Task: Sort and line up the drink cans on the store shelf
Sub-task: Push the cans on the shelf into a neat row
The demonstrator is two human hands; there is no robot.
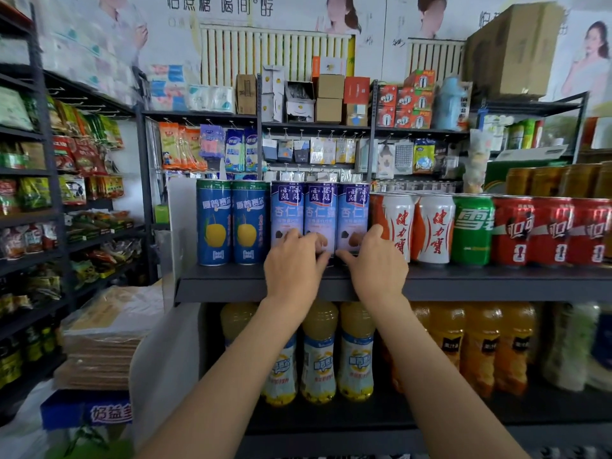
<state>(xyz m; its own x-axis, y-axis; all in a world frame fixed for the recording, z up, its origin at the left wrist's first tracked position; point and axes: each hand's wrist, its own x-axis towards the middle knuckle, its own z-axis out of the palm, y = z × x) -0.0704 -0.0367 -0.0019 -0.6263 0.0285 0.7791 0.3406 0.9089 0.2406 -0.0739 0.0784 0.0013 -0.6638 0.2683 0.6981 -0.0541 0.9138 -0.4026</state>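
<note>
Between two dark-blue cans and white cans, both hands, left hand [293, 265] and right hand [374, 263], grip the bases of three pale-blue cans [319, 213], probably squaring them into line.

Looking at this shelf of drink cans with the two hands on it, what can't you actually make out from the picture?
- Head view: the lower fronts of the pale blue cans are covered by the left hand and right hand.
- Whether more cans stand behind the front row: hidden by the front row.
- The last red can is cut off by the right edge.
- Small print on the dark blue cans is too small to read.
</note>
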